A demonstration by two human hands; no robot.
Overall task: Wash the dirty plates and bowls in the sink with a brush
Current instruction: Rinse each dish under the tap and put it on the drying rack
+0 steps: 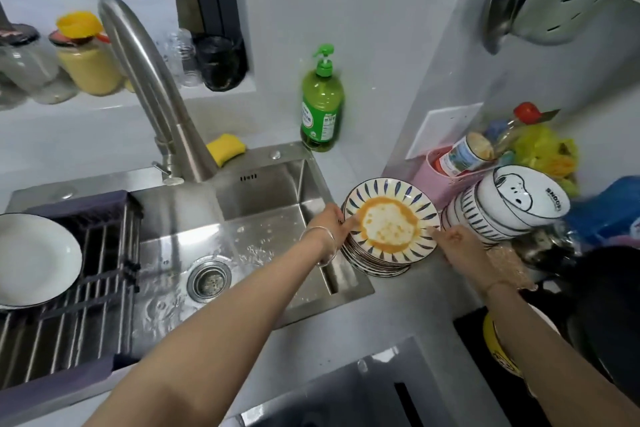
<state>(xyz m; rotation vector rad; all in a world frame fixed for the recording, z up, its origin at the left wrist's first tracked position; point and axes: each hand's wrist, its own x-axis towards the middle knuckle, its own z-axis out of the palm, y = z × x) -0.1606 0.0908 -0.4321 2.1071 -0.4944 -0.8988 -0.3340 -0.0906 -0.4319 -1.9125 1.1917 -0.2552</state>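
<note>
Gripping the top plate (pixel 391 218) from both sides, the person's hands meet over the counter just right of the sink (pixel 263 184). The left hand (pixel 330 224) holds the plate's left rim, fingers curled under the edge and a fingertip lying on the painted border. The right hand (pixel 457 244) is at the right rim and seems to pinch it, though its fingers are partly hidden from this angle. The plate has blue dashes around its border and a ring of orange sauce in the middle. It sits tilted on a stack of plates (pixel 372 265) with the same pattern. Just to the right is a stack of bowls (pixel 481 222), topped by an upturned white bowl (pixel 523 198) with a cartoon dog on it.

Water lies rippled on the sink floor around the drain (pixel 209 280), beneath the steel faucet (pixel 156 87). A white plate (pixel 33 260) rests on the drying rack (pixel 90 291) across the sink's left part. A green soap bottle (pixel 322 107) stands at the back corner, with a yellow sponge (pixel 225 148) near it behind the faucet
</note>
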